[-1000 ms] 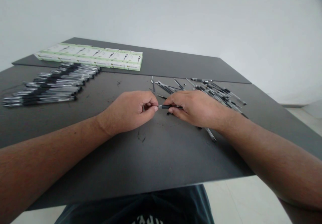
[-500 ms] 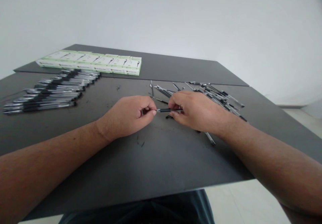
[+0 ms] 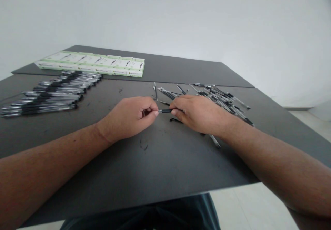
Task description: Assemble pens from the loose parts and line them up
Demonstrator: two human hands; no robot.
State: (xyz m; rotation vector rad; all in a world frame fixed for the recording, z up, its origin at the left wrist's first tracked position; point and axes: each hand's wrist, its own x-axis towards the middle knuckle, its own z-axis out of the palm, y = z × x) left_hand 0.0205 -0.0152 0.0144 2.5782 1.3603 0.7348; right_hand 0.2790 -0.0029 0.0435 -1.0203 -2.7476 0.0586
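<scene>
Head view: one pen (image 3: 165, 111) extends crosswise between the two hands, over the dark grey table (image 3: 155, 168). Left hand (image 3: 131, 116): thumb and index finger pinch the pen's light-coloured end. Right hand (image 3: 199, 113): thumb and fingers grasp the black grip section (the opposite end is hidden inside the hand). A small black part (image 3: 176, 120) lies just beside the right fingertips. Loose pens (image 3: 226, 102) are scattered behind the right hand. At left, a slanting row of black-gripped pens (image 3: 51, 94) lies before green-and-white boxes (image 3: 90, 64).
</scene>
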